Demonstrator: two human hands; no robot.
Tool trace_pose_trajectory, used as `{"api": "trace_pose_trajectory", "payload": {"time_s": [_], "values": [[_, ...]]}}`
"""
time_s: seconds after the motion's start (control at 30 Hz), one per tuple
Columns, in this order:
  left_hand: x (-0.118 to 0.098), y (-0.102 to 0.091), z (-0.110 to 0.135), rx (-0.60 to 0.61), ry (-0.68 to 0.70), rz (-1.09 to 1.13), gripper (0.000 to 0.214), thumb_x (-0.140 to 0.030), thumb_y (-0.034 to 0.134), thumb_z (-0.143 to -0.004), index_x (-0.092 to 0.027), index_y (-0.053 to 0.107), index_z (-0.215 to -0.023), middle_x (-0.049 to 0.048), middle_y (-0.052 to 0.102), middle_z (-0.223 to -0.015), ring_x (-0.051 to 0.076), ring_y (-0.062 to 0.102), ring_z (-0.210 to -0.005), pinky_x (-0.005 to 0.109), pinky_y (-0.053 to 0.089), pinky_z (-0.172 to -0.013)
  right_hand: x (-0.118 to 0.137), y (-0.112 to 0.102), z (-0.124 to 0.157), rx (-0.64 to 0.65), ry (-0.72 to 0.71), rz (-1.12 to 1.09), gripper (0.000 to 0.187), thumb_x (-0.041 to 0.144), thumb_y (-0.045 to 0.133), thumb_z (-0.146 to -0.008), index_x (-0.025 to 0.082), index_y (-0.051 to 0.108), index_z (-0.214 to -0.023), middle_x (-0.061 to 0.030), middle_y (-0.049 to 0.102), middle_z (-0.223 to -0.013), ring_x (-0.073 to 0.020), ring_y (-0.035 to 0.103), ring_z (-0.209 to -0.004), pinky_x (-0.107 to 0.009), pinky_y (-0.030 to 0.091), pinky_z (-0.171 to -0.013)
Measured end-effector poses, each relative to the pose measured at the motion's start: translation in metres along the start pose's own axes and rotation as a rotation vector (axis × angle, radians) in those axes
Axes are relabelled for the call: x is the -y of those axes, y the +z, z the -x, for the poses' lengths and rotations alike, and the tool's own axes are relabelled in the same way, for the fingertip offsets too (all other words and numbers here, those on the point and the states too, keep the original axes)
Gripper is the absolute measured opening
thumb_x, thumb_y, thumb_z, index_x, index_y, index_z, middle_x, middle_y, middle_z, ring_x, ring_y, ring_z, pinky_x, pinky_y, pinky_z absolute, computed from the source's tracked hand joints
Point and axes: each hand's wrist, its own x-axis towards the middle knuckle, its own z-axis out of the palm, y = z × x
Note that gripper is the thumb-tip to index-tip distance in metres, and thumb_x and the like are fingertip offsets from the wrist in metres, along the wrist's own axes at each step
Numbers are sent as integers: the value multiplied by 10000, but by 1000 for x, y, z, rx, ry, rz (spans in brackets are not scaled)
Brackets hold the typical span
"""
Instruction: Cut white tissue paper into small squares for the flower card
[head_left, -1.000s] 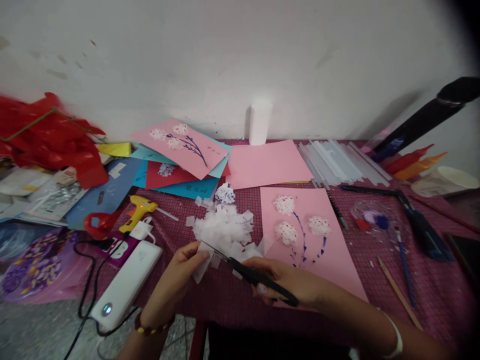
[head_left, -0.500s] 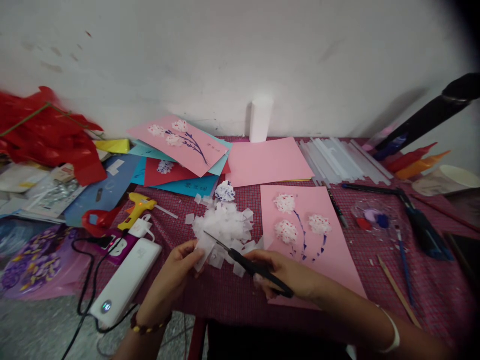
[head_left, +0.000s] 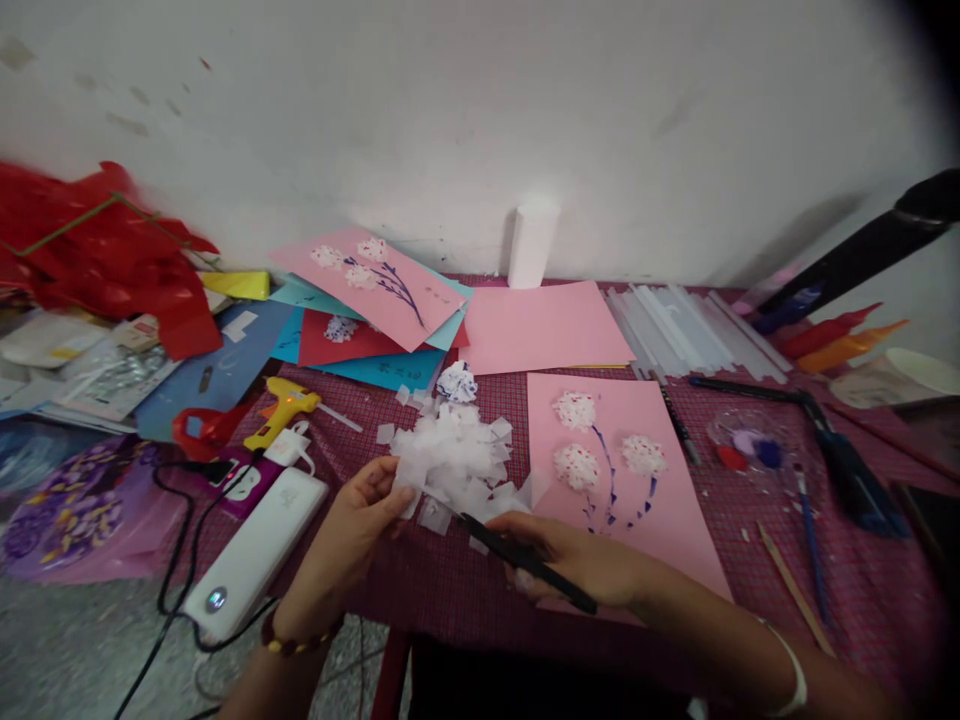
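Pinched in my left hand is a thin translucent white paper piece at the near edge of the pile. My right hand is closed around black-handled scissors, whose blades point left toward that piece. Beyond both hands lies a heap of cut white paper squares, with a crumpled white-and-blue paper ball behind it. Under my right forearm rests a pink sheet bearing three speckled white blossoms and dark blue stem marks.
At left are a yellow glue gun and a white power bank with black cables. Finished flower cards and a blank pink sheet lie behind. Clear glue sticks, a paint palette and a blue brush are at right.
The scissors have shifted slightly down and right, and their blades now look lower against the paper. My left hand still pinches its piece. The whole view has shifted a little.
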Motion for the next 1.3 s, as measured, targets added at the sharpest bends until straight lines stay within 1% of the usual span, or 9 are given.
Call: {"api": "trace_pose_trajectory", "payload": {"time_s": [0.33,0.6,0.73,0.87,0.93,1.07,1.13,1.2,1.3], "values": [[-3,-7,-3,177,-36,-104,340,-319,785,-692,-194,618,-960,4,707,-774,108,602,-596,183,410,-507,4,-1,-5,-8,39,-56,493,371,741,-686,137,626,-1105,-15,514,-843,-102,472,-683,-190,401,-529],[-10,-1,-7,105,-32,-142,486,-335,795,-642,-203,577,-1056,-16,675,-747,100,556,-544,188,380,-471,-8,-1,-7,-42,57,-171,480,471,697,-800,152,560,-1133,35,511,-755,-35,454,-489,-165,384,-458],[-18,-3,-15,-9,166,-322,421,-345,719,-688,-193,618,-1067,-6,654,-743,134,575,-608,244,447,-550,-6,-8,-7,62,-75,-156,540,588,626,-826,130,542,-1099,-10,545,-831,-70,528,-614,-189,413,-545],[-17,-9,-18,-293,546,-745,321,-321,674,-708,-204,673,-1007,86,652,-1041,279,578,-1032,412,485,-842,-9,-16,-4,109,-150,-233,541,618,575,-849,125,558,-1071,-30,557,-857,-91,535,-644,-217,438,-585],[-12,-9,-16,-281,604,-766,324,-308,673,-716,-217,676,-1026,99,618,-1143,298,544,-1113,429,475,-878,-11,-18,-2,111,-149,-283,577,636,590,-827,126,548,-1094,-34,565,-858,-95,540,-629,-219,434,-566],[-5,6,-11,74,357,-343,546,-221,658,-741,-248,550,-1276,54,659,-946,182,629,-773,299,501,-642,-14,-19,1,163,-132,-377,610,654,598,-808,131,547,-1118,-39,585,-835,-105,547,-613,-216,412,-529],[-5,17,-11,225,223,-135,553,-171,674,-716,-233,564,-1254,12,656,-802,130,596,-618,239,455,-551,-16,-18,0,196,-126,-447,598,636,593,-823,141,541,-1154,-39,589,-839,-104,547,-615,-215,407,-533],[-9,27,-13,263,159,-40,356,-143,686,-678,-197,672,-1029,-13,643,-697,101,556,-532,215,421,-511,-18,-18,0,215,-129,-487,628,644,594,-817,150,526,-1200,-34,582,-842,-103,546,-612,-219,409,-546],[-19,36,-17,118,189,-77,48,-148,669,-640,-179,665,-676,-24,619,-589,105,533,-500,220,421,-507,-22,-21,6,195,-153,-475,692,685,564,-800,157,501,-1243,-39,571,-856,-112,540,-612,-235,401,-552]]}}
